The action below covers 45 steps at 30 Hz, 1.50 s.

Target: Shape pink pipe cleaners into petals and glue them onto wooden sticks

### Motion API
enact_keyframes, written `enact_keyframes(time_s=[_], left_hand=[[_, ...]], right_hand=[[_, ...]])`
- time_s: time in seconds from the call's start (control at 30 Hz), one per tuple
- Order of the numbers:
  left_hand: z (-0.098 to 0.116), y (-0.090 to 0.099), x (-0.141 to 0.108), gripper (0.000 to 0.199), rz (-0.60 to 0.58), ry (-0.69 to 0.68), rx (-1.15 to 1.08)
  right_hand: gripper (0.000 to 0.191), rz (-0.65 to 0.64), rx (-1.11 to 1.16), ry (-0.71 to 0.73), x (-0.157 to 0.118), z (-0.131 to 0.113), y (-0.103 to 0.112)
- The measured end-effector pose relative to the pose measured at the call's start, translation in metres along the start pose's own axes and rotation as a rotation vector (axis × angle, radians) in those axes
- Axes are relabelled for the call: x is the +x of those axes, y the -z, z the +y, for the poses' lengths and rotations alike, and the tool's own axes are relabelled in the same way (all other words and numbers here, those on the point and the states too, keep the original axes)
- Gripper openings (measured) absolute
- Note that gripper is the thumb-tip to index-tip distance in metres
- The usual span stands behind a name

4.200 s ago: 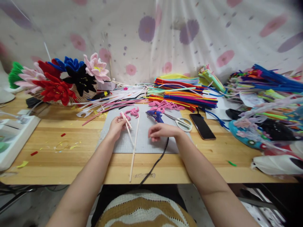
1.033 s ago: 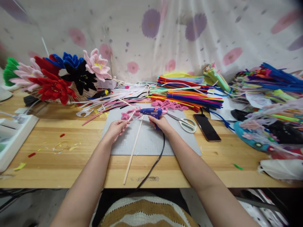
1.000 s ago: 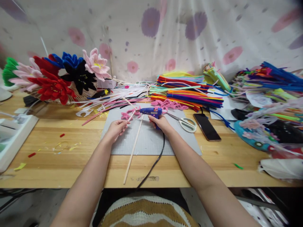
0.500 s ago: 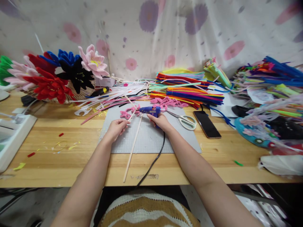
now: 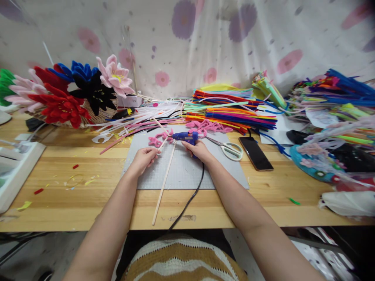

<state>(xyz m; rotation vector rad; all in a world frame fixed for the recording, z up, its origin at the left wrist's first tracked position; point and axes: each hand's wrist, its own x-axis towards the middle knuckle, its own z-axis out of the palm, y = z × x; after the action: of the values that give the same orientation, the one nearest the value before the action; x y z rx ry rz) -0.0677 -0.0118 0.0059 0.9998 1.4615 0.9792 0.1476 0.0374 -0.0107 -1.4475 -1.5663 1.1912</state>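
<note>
My left hand [image 5: 146, 159] pinches a thin wooden stick [image 5: 164, 144] that slants up over the grey cutting mat [image 5: 152, 177]. In my right hand [image 5: 197, 149] is a blue hot glue gun [image 5: 185, 136], its nozzle pointing left at the stick. Whether the nozzle touches the stick I cannot tell. Bent pink pipe-cleaner pieces [image 5: 155, 140] lie behind the stick, and a second pink bunch [image 5: 208, 127] sits behind the gun. Another wooden stick [image 5: 164, 181] runs from the mat towards the table's front edge. The gun's black cord [image 5: 191, 198] trails over that edge.
Scissors [image 5: 232, 151] and a phone [image 5: 256, 153] lie to the right. Behind the mat are bundles of coloured pipe cleaners [image 5: 240, 117]. Pipe-cleaner flowers [image 5: 66, 107] stand at the back left, a white power strip [image 5: 22, 175] nearer. A blue decorated piece [image 5: 310, 166] lies far right.
</note>
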Motion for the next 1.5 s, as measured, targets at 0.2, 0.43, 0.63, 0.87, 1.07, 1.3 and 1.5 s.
enact_keyframes(time_s=[0.2,0.43,0.63,0.87,1.07,1.3,1.5], left_hand=[[-0.002,0.0005,0.0015,0.028,-0.001,-0.003,0.014],[-0.0029,0.0011,0.0021,0.029,-0.009,-0.009,0.021],[-0.0022,0.001,0.0012,0.028,-0.009,-0.002,0.02],[-0.0005,0.0004,0.0008,0.026,-0.001,0.004,0.0],[-0.0013,0.0009,0.0016,0.027,0.002,0.0,0.006],[-0.0018,0.0011,0.002,0.027,0.002,-0.006,0.012],[-0.0014,0.001,0.001,0.027,0.003,-0.004,0.012]], right_hand=[[0.038,-0.017,-0.012,0.013,-0.0011,-0.0017,0.0009],[0.037,-0.034,-0.03,-0.001,-0.0025,-0.0028,0.0014],[0.037,-0.053,-0.028,0.002,-0.0032,-0.0021,0.0015],[0.036,-0.078,-0.015,0.014,-0.003,-0.0002,0.0009],[0.035,-0.094,0.013,0.022,-0.0047,-0.0008,0.0009],[0.035,-0.103,0.017,-0.006,-0.0085,-0.0062,0.0009],[0.035,-0.133,0.025,-0.014,-0.0102,-0.0096,0.0007]])
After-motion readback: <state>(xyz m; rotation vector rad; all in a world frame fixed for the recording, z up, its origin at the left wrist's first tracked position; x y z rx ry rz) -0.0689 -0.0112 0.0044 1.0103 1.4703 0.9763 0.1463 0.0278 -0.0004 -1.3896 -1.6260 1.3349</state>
